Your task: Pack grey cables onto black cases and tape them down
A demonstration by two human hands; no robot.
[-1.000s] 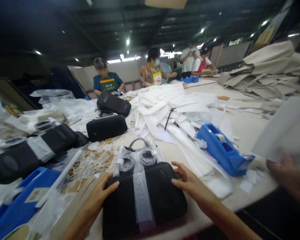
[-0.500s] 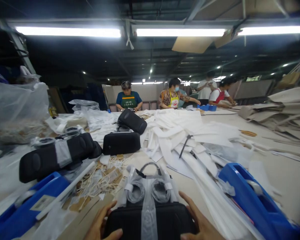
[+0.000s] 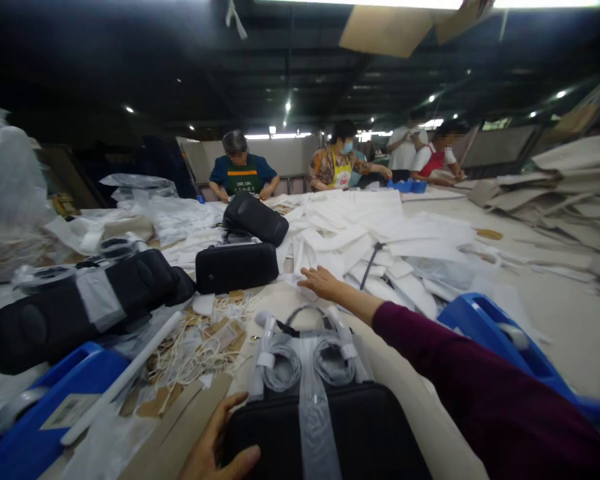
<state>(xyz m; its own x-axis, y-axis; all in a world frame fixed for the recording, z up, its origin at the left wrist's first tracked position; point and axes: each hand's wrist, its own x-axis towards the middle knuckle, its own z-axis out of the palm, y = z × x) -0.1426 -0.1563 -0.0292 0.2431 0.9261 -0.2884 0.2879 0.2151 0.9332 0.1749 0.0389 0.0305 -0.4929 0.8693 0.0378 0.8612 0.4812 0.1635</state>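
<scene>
A black case (image 3: 370, 427) lies at the bottom centre, with a clear plastic strip over its middle and two wrapped coils (image 3: 282, 368) and a looped handle behind it. At its left end is my left hand (image 3: 225, 443), thumb and fingers apart against the side. My right hand (image 3: 321, 283) reaches out over the table, beyond the case, near the edge of the white sheets (image 3: 335, 233). Its fingers point left, close to a small clear plastic piece; whether they grip it is too small to tell. Another black case (image 3: 237, 267) stands just left of that hand.
Two blue tape dispensers (image 3: 80, 407) (image 3: 505, 340) flank the work spot. Stringed tags (image 3: 200, 353) and a white tube (image 3: 123, 377) lie left. A long black case (image 3: 135, 287) is farther left. Several people (image 3: 243, 177) work across the table. Beige sheets (image 3: 575, 193) pile up right.
My right hand has left the case's right side and stretched forward over the table. My left hand stays at the case's left end. The camera view has tilted down and shifted.
</scene>
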